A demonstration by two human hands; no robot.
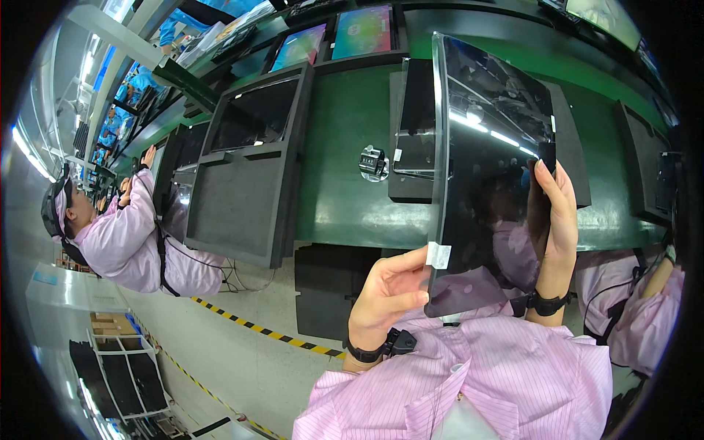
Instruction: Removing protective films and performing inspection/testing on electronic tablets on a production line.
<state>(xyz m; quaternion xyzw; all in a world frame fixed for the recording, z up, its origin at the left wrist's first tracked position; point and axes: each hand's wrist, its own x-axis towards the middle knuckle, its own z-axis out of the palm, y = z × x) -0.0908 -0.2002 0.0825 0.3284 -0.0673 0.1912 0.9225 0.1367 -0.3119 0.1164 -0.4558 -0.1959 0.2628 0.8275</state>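
A large glossy black screen panel (480, 191) is held up in front of me, tilted, with lamps and my pink sleeves mirrored in it. My left hand (389, 290) pinches its lower left corner beside a white tab (438, 255). At the right edge, my right hand (559, 209) grips the panel with the thumb on its face; the other fingers are partly hidden behind. Behind the panel, a dark foam tray (412, 189) lies on the green table (345, 213), mostly covered from view, with a dark glossy piece (416, 110) in it.
A small counter-like device (373, 163) stands left of the tray. Further left is a foam tray (242, 198) with a dark screen. Lit tablets (363, 33) stand at the back. Another foam tray (642, 161) lies right. Co-workers in pink sit left (125, 227) and right (645, 315).
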